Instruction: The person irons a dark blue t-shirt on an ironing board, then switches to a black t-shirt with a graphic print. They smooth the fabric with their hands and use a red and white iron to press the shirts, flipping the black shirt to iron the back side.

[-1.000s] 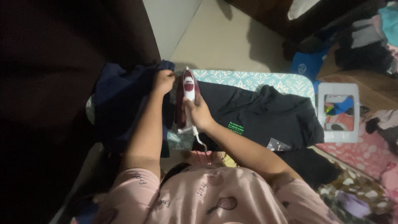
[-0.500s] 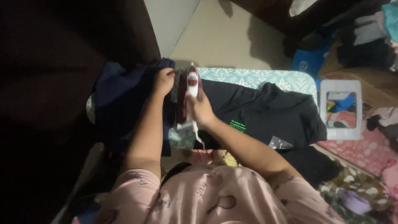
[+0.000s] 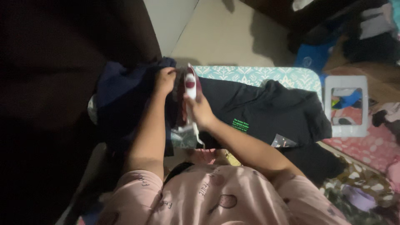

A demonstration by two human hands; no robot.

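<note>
2 hands busy: our right hand (image 3: 199, 109) grips the iron (image 3: 188, 98), our left hand (image 3: 165, 80) clutches the dark shirt (image 3: 266, 110).

Red-and-white iron (image 3: 189, 89), tip pointing away, resting on a black shirt (image 3: 266, 112) (small green print on its front) spread flat across a teal patterned ironing board (image 3: 254, 75); navy garment (image 3: 121, 100) bunched at left.

Glossy plastic iron (image 3: 189, 89), matt cloth shirt (image 3: 266, 112)
</note>
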